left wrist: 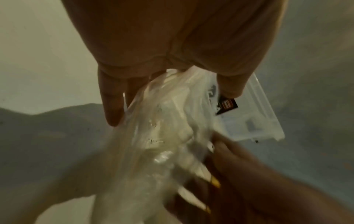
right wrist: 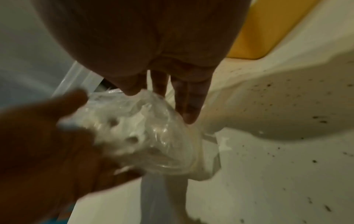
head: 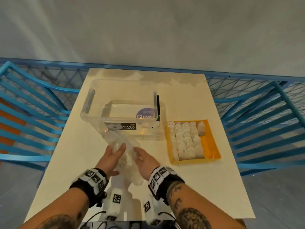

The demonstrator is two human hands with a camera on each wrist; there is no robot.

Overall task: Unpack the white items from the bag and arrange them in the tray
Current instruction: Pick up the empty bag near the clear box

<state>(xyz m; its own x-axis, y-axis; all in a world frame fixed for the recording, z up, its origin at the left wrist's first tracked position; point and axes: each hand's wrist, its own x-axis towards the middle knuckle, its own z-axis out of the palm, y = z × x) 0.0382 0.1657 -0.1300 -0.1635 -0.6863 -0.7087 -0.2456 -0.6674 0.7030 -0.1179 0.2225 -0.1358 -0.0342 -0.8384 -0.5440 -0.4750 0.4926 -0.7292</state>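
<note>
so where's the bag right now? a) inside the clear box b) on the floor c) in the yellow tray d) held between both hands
d: the bag sits between the left hand and right hand, above the table, in front of the box.

1. A pale cream table [head: 189, 100] stands against a plain grey-white wall [head: 148, 30].
2. Blue slatted chairs [head: 29, 113] flank it on both sides.
3. Blue mesh railing [head: 231, 83] runs behind.
4. Grey floor [head: 272, 195] lies below.
</note>
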